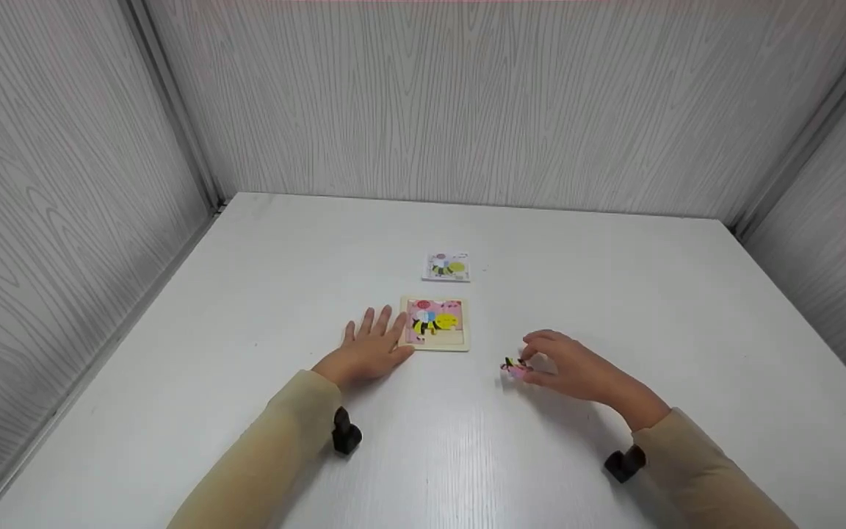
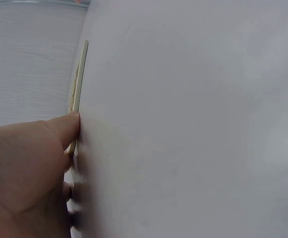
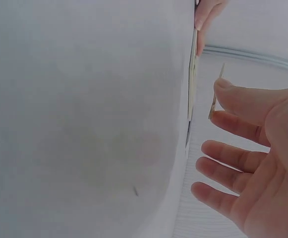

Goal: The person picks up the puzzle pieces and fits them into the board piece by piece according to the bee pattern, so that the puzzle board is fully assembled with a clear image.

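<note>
A square wooden puzzle board (image 1: 466, 334) with a bee picture on pink lies in the middle of the table; a bare strip shows at its lower right. My left hand (image 1: 370, 354) lies flat with fingers spread, its forefinger and thumb touching the board's left edge. To the right of the board, my right hand (image 1: 570, 367) pinches a small pink, black and yellow puzzle piece (image 1: 515, 368) between thumb and forefinger. In the right wrist view this thin piece (image 3: 213, 105) is seen edge-on, held off the table, while the other fingers stay apart from it.
Behind the board lies a small white card (image 1: 446, 267) with a similar bee picture. The white table (image 1: 599, 272) is bounded by grey wood-grain panels (image 1: 430, 103) at the back and both sides. Black wrist cameras (image 1: 346, 431) sit by both sleeves.
</note>
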The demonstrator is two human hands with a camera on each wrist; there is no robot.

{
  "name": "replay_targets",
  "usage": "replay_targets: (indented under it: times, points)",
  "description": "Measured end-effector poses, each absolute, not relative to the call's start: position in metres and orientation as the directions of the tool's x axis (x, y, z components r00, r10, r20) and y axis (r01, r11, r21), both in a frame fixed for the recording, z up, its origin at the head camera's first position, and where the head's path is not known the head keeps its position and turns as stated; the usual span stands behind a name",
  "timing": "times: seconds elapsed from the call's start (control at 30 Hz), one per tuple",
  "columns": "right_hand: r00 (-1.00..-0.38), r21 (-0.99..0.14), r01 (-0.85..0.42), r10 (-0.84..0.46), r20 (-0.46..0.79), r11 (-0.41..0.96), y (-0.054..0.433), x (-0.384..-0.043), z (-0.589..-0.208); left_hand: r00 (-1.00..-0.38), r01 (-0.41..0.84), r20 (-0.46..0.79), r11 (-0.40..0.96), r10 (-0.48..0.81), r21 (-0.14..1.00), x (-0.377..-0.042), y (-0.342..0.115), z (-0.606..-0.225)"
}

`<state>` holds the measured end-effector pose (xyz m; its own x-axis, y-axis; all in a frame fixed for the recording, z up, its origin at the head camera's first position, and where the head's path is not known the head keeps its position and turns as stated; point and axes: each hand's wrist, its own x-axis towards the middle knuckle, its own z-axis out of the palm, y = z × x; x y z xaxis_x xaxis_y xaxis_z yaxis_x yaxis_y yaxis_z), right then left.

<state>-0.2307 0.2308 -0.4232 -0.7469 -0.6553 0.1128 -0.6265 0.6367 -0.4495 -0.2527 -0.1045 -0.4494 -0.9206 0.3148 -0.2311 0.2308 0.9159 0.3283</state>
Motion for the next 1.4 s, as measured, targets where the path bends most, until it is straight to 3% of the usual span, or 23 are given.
replay_targets:
  times: [0.4,0.73,1.4]
  points:
    - [-0.768,-0.462,-0.595,-0.634,0.086,0.658,0.202,-0.238,-0.424,-0.916,0.233,-0.239,0.913,0.322,0.336,-0.252,-0.105,-0.449]
    - [-0.747,-0.439,-0.627,-0.657,0.104,0.644,0.184,-0.245,-0.428,-0.916,0.246,-0.234,0.916,0.327,0.317,-0.250,-0.103,-0.448]
    - [-0.821,-0.423,-0.520,-0.570,0.009,0.742,0.143,-0.268,-0.422,-0.914,0.242,-0.240,0.914,0.327,0.325,-0.254,-0.104,-0.451]
